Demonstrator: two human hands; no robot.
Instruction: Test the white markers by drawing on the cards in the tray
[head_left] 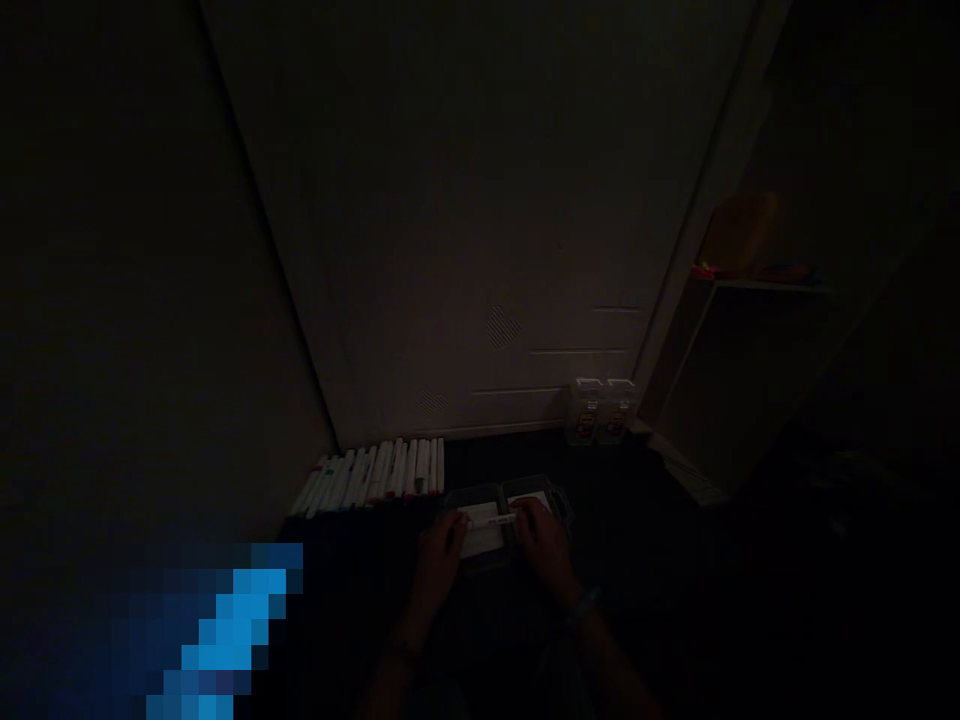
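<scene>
In the dim light, a white marker (493, 520) lies level between my two hands. The fingers of my left hand (441, 545) pinch its left end, and those of my right hand (546, 540) pinch its right end. Below them an open clear plastic case (491, 490) rests on the dark surface. White pieces that look like markers (481, 543) lie in the left half of the case; a white card (534, 499) shows in the right half, partly behind my right hand. Darkness hides the finer detail of my fingers.
A row of several white markers (386, 472) lies against the wall at the left. Two clear plastic cases (584, 420) stand upright by the wall at the right. Farther right is a cabinet (679, 340) with an orange object (741, 230) on top. A pixelated blue patch covers the lower left.
</scene>
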